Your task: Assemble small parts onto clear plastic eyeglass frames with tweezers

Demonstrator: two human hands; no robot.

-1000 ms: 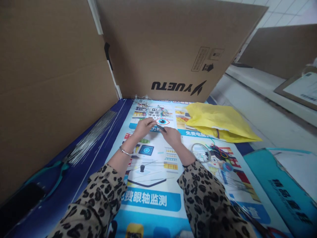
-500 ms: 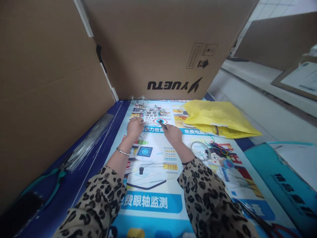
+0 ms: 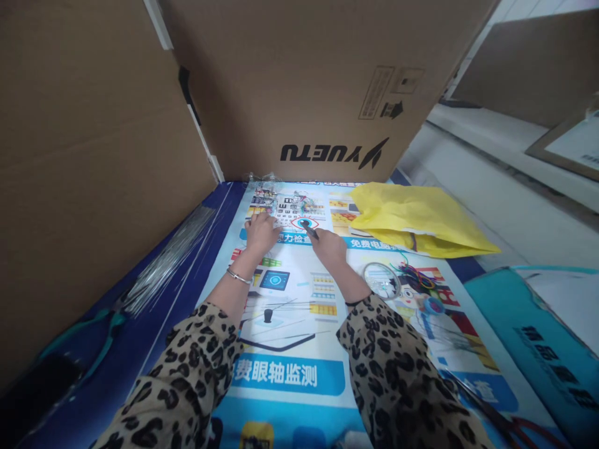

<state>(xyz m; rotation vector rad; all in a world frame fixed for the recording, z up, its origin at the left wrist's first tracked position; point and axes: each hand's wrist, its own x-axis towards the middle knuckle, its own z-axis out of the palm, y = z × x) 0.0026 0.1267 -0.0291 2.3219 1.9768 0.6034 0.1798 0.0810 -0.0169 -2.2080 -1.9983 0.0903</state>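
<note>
My right hand [image 3: 331, 249] is closed around a slim dark tool [image 3: 311, 231], its tip pointing up and left over the eye printed on the sheet; its exact kind is too small to tell. Level with it, my left hand [image 3: 262, 234] rests with fingers bent down and closed near the printed eye chart; what it holds, if anything, is hidden. Just beyond both hands lie small clear and coloured bits [image 3: 299, 201] and a tangle of thin clear material [image 3: 262, 181]. Thin wires [image 3: 285, 308] and a small black object [image 3: 268, 315] lie between my forearms.
Cardboard panels [image 3: 262, 93] stand behind and left. A wire bundle [image 3: 171, 262] and teal-handled pliers [image 3: 110, 330] lie left. To the right are a yellow bag [image 3: 416, 215], a round clear case [image 3: 381, 280], coloured cords [image 3: 418, 274], red-handled scissors [image 3: 496, 411] and a teal box [image 3: 528, 337].
My left hand has shifted slightly right, nearer the right hand. My right hand still grips the dark tool and has barely moved. The camera view has tilted a little.
</note>
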